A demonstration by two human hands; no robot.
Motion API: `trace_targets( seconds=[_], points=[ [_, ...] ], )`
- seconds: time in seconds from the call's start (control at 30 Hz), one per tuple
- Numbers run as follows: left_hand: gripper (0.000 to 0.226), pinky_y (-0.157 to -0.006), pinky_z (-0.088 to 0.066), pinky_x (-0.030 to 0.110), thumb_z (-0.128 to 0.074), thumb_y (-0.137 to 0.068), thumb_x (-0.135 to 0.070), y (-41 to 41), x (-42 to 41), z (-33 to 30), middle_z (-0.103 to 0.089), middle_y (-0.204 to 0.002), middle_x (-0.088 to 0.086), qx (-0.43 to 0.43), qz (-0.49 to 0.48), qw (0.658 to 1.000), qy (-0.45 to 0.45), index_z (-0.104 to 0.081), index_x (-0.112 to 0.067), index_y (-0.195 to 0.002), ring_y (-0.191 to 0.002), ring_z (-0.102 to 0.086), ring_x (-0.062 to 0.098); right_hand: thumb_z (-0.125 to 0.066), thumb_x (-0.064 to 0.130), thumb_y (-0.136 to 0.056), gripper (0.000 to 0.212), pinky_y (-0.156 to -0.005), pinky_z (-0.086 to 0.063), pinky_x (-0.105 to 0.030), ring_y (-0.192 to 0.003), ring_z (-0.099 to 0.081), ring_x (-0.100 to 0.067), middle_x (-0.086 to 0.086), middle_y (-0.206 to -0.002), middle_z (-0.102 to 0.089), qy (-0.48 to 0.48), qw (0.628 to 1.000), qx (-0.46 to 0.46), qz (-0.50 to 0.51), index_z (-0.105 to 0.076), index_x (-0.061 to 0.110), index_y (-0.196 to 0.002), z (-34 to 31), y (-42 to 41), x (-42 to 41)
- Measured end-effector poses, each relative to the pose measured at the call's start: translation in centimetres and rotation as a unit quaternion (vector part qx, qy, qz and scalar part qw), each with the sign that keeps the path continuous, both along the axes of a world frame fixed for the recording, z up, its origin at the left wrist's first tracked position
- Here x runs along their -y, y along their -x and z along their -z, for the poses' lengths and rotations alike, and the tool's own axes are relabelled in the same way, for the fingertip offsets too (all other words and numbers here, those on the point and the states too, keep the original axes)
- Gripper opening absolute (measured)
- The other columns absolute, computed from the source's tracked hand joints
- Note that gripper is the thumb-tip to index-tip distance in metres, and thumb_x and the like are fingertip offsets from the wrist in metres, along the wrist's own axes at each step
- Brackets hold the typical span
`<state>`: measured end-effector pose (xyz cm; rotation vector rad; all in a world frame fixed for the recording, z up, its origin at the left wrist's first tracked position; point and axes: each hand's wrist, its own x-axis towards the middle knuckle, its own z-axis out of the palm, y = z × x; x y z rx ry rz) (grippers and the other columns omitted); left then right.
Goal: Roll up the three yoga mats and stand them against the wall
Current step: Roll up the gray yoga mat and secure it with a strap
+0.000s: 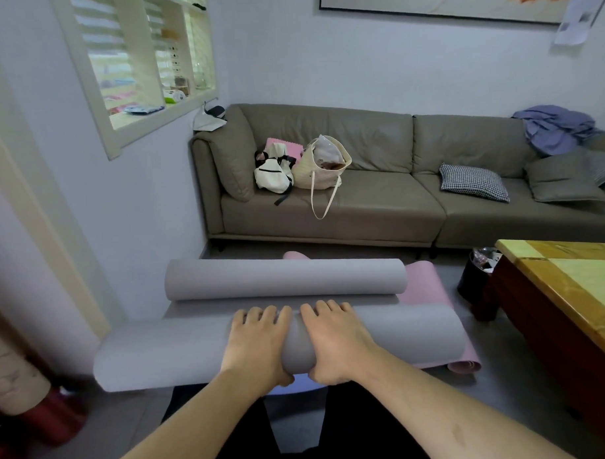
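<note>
A: Where's the grey mat point(195, 353) rn?

B: On the floor, w/ both hands on its near roll. Left hand point(255, 346) and right hand point(336, 343) sit side by side at the middle, fingers curled over the top, thumbs tucked under the near edge, so both are gripping the roll.

A: And past the fingers?

B: A short flat strip of the same grey, then the far end curled into a second roll point(285, 277) just beyond the fingertips.

A: Other mats?

B: A pink mat point(423, 287) lies under the grey one, showing to the right of the right hand and beyond the far roll; its near end curls at the right, below the grey roll's end.

A: Any labels or writing?

B: None legible. Paper sheet point(576, 13) on the wall far up-right, print too blurred to read.

A: Rest of the room?

B: Grey sofa point(379, 199) well beyond the hands, w/ a cream tote bag point(321, 167) and checked cushion point(472, 181). Wood table point(570, 288) to the right.
</note>
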<state>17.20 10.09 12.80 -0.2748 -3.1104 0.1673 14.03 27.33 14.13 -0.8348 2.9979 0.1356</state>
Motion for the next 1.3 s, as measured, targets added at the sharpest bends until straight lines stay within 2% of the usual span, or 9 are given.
trace_targets(
  seconds=[0.23, 0.33, 0.47, 0.67, 0.8, 0.97, 1.07, 1.2, 1.3],
  points=[
    [0.09, -0.101, -0.041, 0.046, -0.082, -0.054, -0.063, 1.8, 0.6, -0.9, -0.057, -0.126, -0.007, 0.049, 0.004, 0.998, -0.038, -0.04, -0.03, -0.127, -0.115, -0.056, 0.024, -0.09, 0.049, -0.066, 0.117, -0.123, -0.027, -0.057, -0.131, -0.043, -0.036, -0.014, -0.142, -0.044, 0.014, 0.995, -0.095, -0.016, -0.022, 0.012, -0.154, 2.2, -1.7, -0.7],
    [0.095, -0.104, -0.041, 0.046, -0.083, -0.057, -0.06, 1.8, 0.3, -0.6, -0.055, -0.13, -0.001, 0.046, -0.003, 0.999, -0.024, -0.038, -0.026, -0.133, -0.119, -0.054, 0.027, -0.094, 0.038, -0.066, 0.112, -0.12, -0.033, -0.058, -0.127, -0.049, -0.038, -0.016, -0.137, -0.049, 0.004, 0.995, -0.103, 0.001, -0.025, 0.012, -0.151, 2.7, -1.8, -0.4],
    [0.091, -0.117, -0.031, 0.047, -0.079, -0.07, -0.044, 0.0, -0.8, 0.6, -0.048, -0.136, 0.008, -0.027, -0.021, 0.999, -0.004, -0.034, -0.015, -0.144, -0.128, -0.046, 0.031, -0.09, 0.025, -0.066, 0.102, -0.116, -0.037, -0.056, -0.124, -0.052, -0.037, -0.015, -0.134, -0.053, 0.016, 0.997, -0.08, 0.006, -0.031, 0.013, -0.148, 2.6, -1.2, -0.2],
    [0.101, -0.121, -0.027, 0.053, -0.086, -0.069, -0.034, -0.9, -0.6, 2.5, -0.044, -0.142, 0.012, -0.077, -0.013, 0.997, 0.008, -0.03, -0.008, -0.15, -0.132, -0.042, 0.036, -0.088, 0.027, -0.067, 0.103, -0.117, -0.035, -0.051, -0.128, -0.05, -0.033, -0.012, -0.138, -0.053, 0.029, 0.998, -0.061, 0.009, -0.032, 0.014, -0.152, 2.1, -0.6, 0.1],
    [0.086, -0.116, -0.031, 0.049, -0.081, -0.07, -0.025, -0.3, -0.6, 1.9, -0.049, -0.137, 0.007, -0.061, -0.018, 0.998, -0.017, -0.035, -0.014, -0.142, -0.129, -0.045, 0.033, -0.09, 0.03, -0.064, 0.104, -0.117, -0.036, -0.051, -0.127, -0.051, -0.034, -0.014, -0.137, -0.05, 0.048, 0.995, -0.086, 0.006, -0.034, 0.012, -0.15, 2.7, -0.7, -0.2],
    [0.09, -0.117, -0.029, 0.045, -0.082, -0.071, -0.031, 0.3, -0.6, 0.8, -0.046, -0.141, 0.002, -0.051, -0.013, 0.998, -0.035, -0.031, -0.018, -0.144, -0.131, -0.045, 0.028, -0.101, 0.038, -0.059, 0.127, -0.126, -0.028, -0.058, -0.143, -0.04, -0.042, -0.021, -0.15, -0.042, 0.033, 0.992, -0.12, 0.023, -0.026, 0.01, -0.157, 3.9, -1.8, -0.4],
    [0.096, -0.119, -0.029, 0.046, -0.083, -0.071, -0.035, 0.4, -0.5, 0.9, -0.045, -0.143, 0.006, -0.06, -0.01, 0.998, -0.032, -0.03, -0.014, -0.149, -0.133, -0.044, 0.03, -0.099, 0.027, -0.058, 0.119, -0.123, -0.032, -0.057, -0.136, -0.045, -0.04, -0.019, -0.144, -0.046, 0.033, 0.992, -0.115, 0.036, -0.031, 0.011, -0.154, 3.7, -1.4, -0.1],
    [0.113, -0.126, -0.019, 0.054, -0.084, -0.079, -0.037, -0.6, -0.4, 2.9, -0.031, -0.156, 0.025, -0.089, 0.002, 0.996, 0.031, -0.007, -0.008, -0.157, -0.146, -0.031, 0.044, -0.096, 0.02, -0.053, 0.11, -0.117, -0.039, -0.056, -0.129, -0.05, -0.038, -0.016, -0.137, -0.052, 0.052, 0.993, -0.104, 0.034, -0.04, 0.012, -0.147, 3.4, -1.4, 0.0],
    [0.115, -0.124, -0.024, 0.055, -0.087, -0.075, -0.037, -0.5, 0.1, 3.1, -0.036, -0.154, 0.025, -0.081, 0.013, 0.996, 0.029, -0.008, -0.008, -0.154, -0.144, -0.034, 0.044, -0.093, 0.021, -0.059, 0.102, -0.117, -0.038, -0.053, -0.128, -0.051, -0.035, -0.012, -0.136, -0.054, 0.065, 0.992, -0.106, 0.027, -0.041, 0.013, -0.146, 3.2, -1.2, -0.1]
  ],
)
